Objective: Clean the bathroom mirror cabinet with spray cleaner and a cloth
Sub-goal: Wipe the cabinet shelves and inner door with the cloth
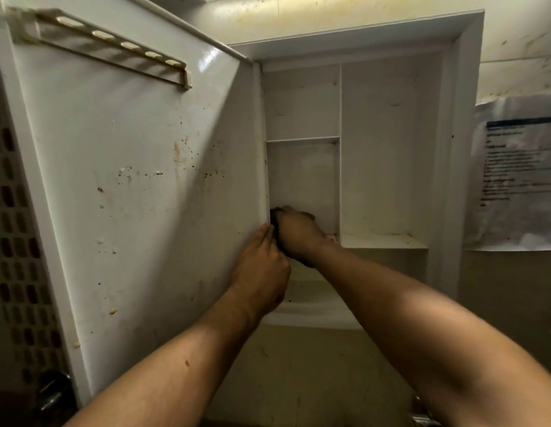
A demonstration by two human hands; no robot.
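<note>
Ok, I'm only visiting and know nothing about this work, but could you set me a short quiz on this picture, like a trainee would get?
1. True or false: the cabinet door is shut.
2. Which of the hands holds the dark cloth? A) left B) right
3. Fill in: the paper notice hangs on the wall to the ____ of the cabinet.

Key
1. False: it stands swung open.
2. B: the right hand holds it inside the lower left compartment, while the left hand is at the door's edge.
3. Right.
</note>
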